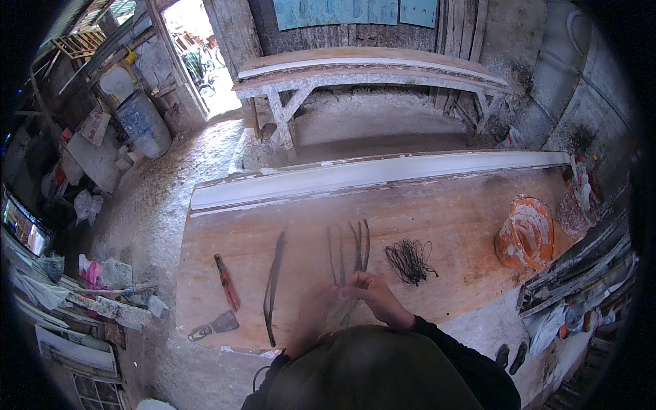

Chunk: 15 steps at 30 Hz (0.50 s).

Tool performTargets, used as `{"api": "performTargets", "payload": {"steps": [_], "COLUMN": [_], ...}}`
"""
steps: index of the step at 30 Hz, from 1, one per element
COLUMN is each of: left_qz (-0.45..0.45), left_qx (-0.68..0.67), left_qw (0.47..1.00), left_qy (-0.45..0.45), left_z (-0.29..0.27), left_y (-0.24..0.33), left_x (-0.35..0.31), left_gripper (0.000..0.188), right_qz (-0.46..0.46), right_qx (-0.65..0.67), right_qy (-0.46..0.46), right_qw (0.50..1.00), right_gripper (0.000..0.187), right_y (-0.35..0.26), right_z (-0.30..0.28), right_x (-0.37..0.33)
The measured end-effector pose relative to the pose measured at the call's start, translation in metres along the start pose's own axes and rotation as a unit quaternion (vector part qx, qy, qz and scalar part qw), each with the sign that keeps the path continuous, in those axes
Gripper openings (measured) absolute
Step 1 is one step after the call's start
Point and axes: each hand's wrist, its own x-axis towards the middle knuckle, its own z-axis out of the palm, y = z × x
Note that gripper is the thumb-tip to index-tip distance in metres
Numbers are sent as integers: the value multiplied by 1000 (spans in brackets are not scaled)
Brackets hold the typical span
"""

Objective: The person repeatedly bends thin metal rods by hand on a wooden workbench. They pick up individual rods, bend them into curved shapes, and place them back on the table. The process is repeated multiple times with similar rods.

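Handling the thin looped strip [342, 254] neatly calls for small fingertip movements, close to the wooden tabletop [451, 239]. It lies just beyond the fingers, near the table's front edge, with darker strips [366, 242] just to its right. The right hand [379, 298] has thumb and forefinger drawn close together, beside the left hand's tips; blur hides whether they pinch an end of the strip. The left hand [314, 311] is too smeared to tell whether its fingers are spread or pressed together. A sound approach, I judge, is to let one hand anchor while the other guides, laying the strip flat and untwisted, since such a slender piece probably kinks or slips easily. Elbow room helps too: the tangled black cord [410, 263] sits near the right hand and could snag, while the long dark strip [276, 256] to the left and the red-handled tool [227, 283] beyond it are best left undisturbed.
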Motion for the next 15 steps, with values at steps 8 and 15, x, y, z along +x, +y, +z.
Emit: {"api": "performTargets", "payload": {"steps": [8, 15], "left_qz": [0, 53], "left_qx": [40, 48], "left_qw": [999, 997], "left_qy": [12, -1], "left_z": [-2, 0], "left_y": [0, 1], "left_x": [1, 0], "left_gripper": [13, 14], "right_qz": [-32, -17], "right_qx": [-92, -112], "right_qy": [11, -1], "right_qw": [995, 994], "right_gripper": [6, 8], "right_y": [10, 13], "right_z": [-4, -7], "right_x": [5, 6]}}
